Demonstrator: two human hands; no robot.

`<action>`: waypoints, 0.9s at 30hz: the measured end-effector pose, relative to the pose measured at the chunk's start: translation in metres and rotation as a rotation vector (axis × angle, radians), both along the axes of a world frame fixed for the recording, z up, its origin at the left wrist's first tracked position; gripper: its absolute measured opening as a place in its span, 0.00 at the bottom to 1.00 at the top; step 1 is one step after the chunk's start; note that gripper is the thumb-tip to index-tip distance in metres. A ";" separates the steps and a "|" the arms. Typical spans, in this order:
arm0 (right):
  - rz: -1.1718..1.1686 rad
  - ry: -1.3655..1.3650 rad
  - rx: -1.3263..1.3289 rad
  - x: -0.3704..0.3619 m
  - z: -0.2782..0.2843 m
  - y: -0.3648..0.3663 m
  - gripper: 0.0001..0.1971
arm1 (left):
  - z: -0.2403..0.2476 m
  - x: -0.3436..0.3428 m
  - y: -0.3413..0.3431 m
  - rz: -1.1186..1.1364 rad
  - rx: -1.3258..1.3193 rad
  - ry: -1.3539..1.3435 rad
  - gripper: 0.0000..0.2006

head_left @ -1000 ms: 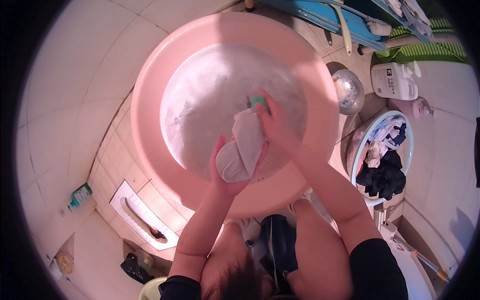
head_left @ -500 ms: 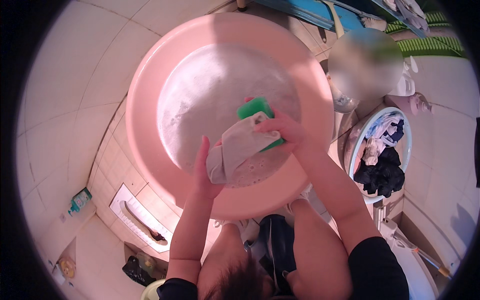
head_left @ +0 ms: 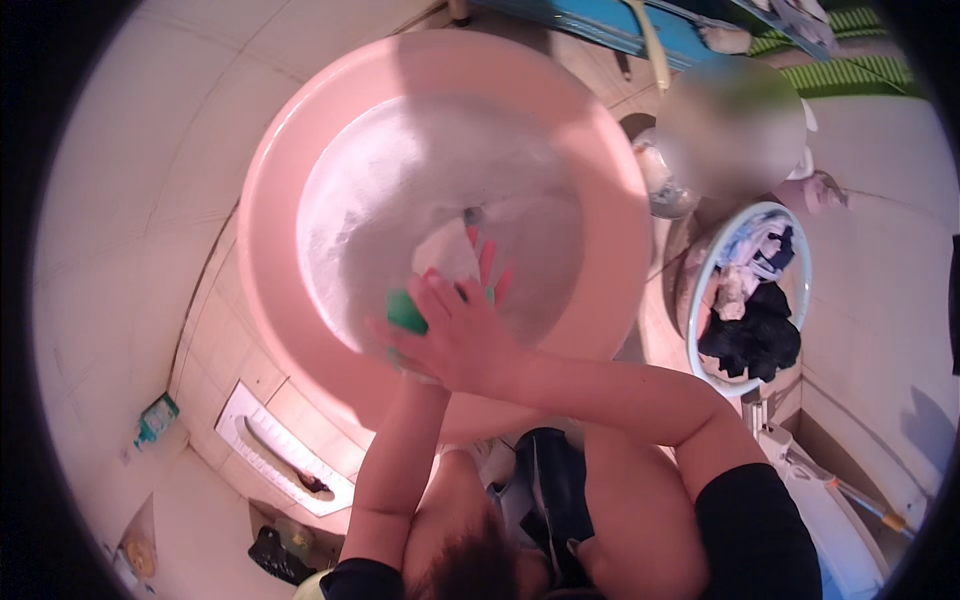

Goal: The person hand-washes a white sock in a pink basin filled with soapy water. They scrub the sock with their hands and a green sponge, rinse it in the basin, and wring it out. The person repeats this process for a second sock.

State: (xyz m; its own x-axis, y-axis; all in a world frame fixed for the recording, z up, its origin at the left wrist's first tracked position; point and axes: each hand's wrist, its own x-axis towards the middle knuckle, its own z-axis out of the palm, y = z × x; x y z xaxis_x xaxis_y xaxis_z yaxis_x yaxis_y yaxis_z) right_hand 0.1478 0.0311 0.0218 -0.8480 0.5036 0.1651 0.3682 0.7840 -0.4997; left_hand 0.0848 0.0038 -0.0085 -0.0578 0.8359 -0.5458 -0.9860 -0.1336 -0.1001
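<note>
A small white cloth (head_left: 445,252), perhaps a sock, lies across my left hand (head_left: 488,264) over the soapy water. Only the spread fingertips of that hand show beyond the cloth; its palm is hidden. My right hand (head_left: 468,340) crosses over the top, closed on a green block (head_left: 405,312) that it presses along the cloth near my left wrist. Whether the block is soap or a brush, I cannot tell. Both hands are inside a large pink basin (head_left: 275,290) of cloudy, foamy water.
At the right stands a pale blue-rimmed tub (head_left: 697,345) with dark and light clothes (head_left: 752,335). A squat toilet (head_left: 240,425) is set in the floor at the left, near a green bottle (head_left: 157,418). A metal bowl (head_left: 668,190) sits beyond the basin's right side.
My right hand has swept left and toward me with the green block, from the cloth's far end to near my left wrist. The left hand has moved farther under the cloth.
</note>
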 end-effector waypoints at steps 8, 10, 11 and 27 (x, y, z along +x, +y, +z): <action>-0.503 0.215 -0.756 0.049 -0.001 0.121 0.18 | 0.036 0.010 0.001 -0.210 -0.116 0.164 0.25; -0.543 0.403 -0.888 0.087 0.026 0.143 0.20 | 0.029 0.008 0.000 -0.218 -0.241 0.171 0.25; -0.665 0.375 -0.849 0.103 0.030 0.153 0.20 | 0.023 0.006 -0.001 -0.220 -0.308 0.178 0.25; -0.426 0.560 -0.717 0.109 -0.019 0.164 0.12 | 0.030 -0.015 -0.015 -0.538 0.010 0.065 0.34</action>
State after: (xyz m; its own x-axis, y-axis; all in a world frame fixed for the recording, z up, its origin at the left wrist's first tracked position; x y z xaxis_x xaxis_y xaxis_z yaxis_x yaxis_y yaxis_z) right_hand 0.2566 0.1952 0.0028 -0.4671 0.8839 0.0240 0.1150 0.0876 -0.9895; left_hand 0.0702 -0.0112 0.0216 0.3465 0.7619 -0.5472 -0.9191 0.3925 -0.0354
